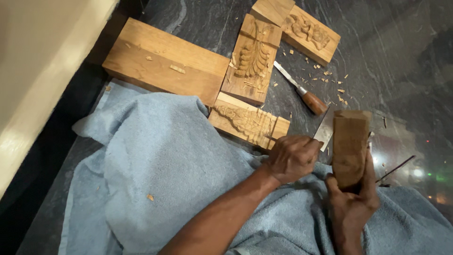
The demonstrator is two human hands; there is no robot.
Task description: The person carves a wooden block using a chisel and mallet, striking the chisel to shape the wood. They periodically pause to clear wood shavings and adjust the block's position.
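A person sits on a dark stone floor [377, 42] with a pale blue towel [160, 160] spread over the lap and the floor. Two bare hands show at the lower right. The left hand [292, 158] is curled shut around a flat metal blade [325, 130], whose broad end sticks out past the knuckles. The right hand [351, 200] grips the lower end of a plain wooden block [350, 144] and holds it upright, fingers wrapped around its sides. The blade's edge lies just beside the block's left face; I cannot tell whether they touch.

Five more pieces of wood lie on the floor beyond the hands. Three are carved panels with raised leafy patterns: one [247, 123] touching the towel's edge near the left hand, one [252, 59] standing lengthwise above it, and one [311, 35] farther back to the right. A large plain plank [165, 61] lies to the left, and a small plain piece [272, 9] rests at the top edge. One chisel with a brown wooden handle [304, 92] lies between the panels. Pale wood chips [330, 78] are scattered around it, and a few sit on the towel.
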